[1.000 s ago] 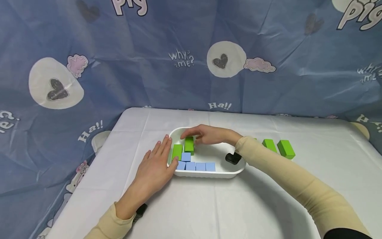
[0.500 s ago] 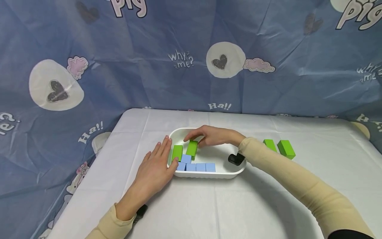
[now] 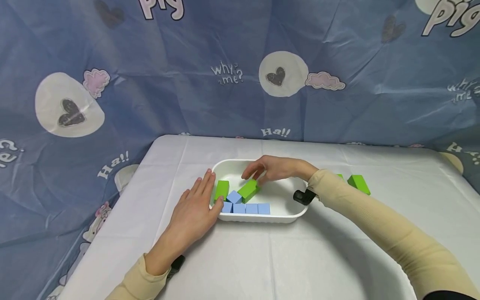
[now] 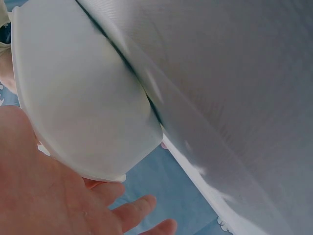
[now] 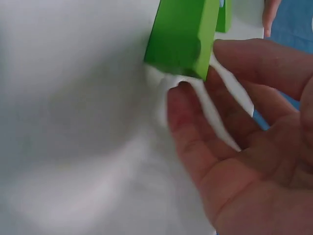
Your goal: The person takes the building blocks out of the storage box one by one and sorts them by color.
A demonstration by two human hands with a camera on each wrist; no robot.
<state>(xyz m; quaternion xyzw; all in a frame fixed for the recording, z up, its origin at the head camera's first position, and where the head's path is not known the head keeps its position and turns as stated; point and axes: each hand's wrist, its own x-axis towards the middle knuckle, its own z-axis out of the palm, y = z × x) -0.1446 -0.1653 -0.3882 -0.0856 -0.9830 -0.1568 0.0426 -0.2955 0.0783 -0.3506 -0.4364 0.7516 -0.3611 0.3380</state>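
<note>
I note the left hand (image 3: 196, 210), fingers straight, against the white tray (image 3: 281, 200); the right hand (image 3: 275, 168), fingers loosely parted, at an angled green block (image 3: 248, 191)

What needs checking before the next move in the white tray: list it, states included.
1. Left hand at the left end of the white tray: ok.
2. Front row of blue cubes roughly in line: ok.
3. Rear blue cube squared to them: not ok, turned cornerwise.
4. Green block by the right hand squared up: not ok, slanted.
5. Right-hand fingers firmly gripping it: cannot tell.
6. Right-side green block inside the tray: not ok, lies outside.
</note>
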